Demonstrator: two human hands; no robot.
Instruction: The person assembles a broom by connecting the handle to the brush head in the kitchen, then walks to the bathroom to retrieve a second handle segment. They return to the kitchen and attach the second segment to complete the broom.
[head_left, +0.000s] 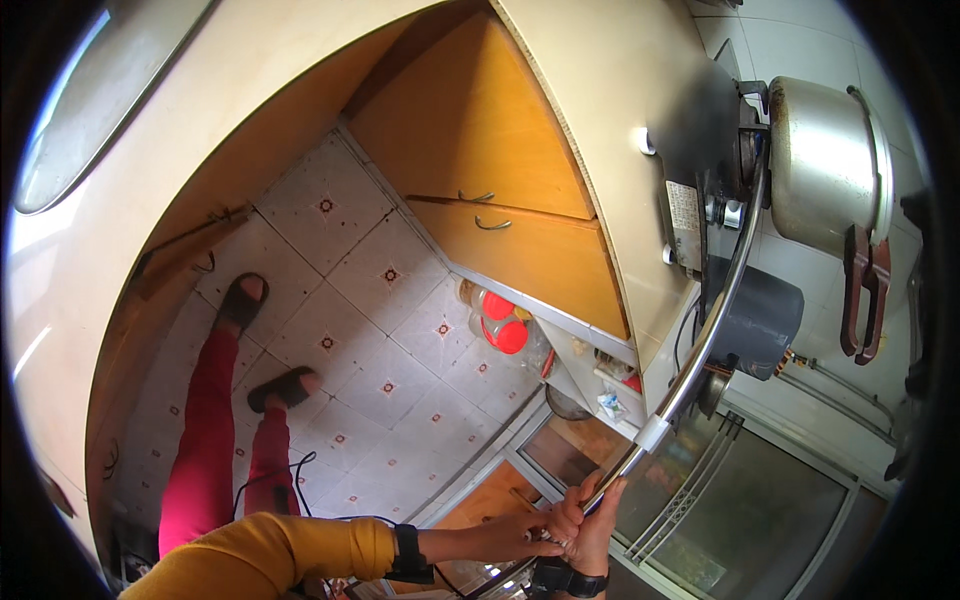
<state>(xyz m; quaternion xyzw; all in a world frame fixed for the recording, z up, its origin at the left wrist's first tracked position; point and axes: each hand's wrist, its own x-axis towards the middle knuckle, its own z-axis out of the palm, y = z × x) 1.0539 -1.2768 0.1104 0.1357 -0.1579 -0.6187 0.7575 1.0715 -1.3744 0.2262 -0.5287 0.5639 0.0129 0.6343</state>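
Note:
A long shiny metal pole [690, 375] with a white collar [652, 433] slants across the right side. My left hand [548, 530], at the end of a yellow sleeve and a black wrist strap, is closed round its lower part. Right beside it, my right hand [597, 525], with a black band at the wrist, also grips the pole. The fingers of the two hands overlap, so part of the grip is hidden. The pole's upper stretch passes in front of the stove and close to a silver pot [825, 165] with brown handles; its far end cannot be made out clearly.
A dark grey pot [755, 320] stands near the black gas stove [690, 215]. Cream countertop [620, 90] edges run above orange cupboards [480, 120]. Jars with red lids [505, 335] stand on the tiled floor [370, 330]. A glass-paned frame [750, 510] is at lower right.

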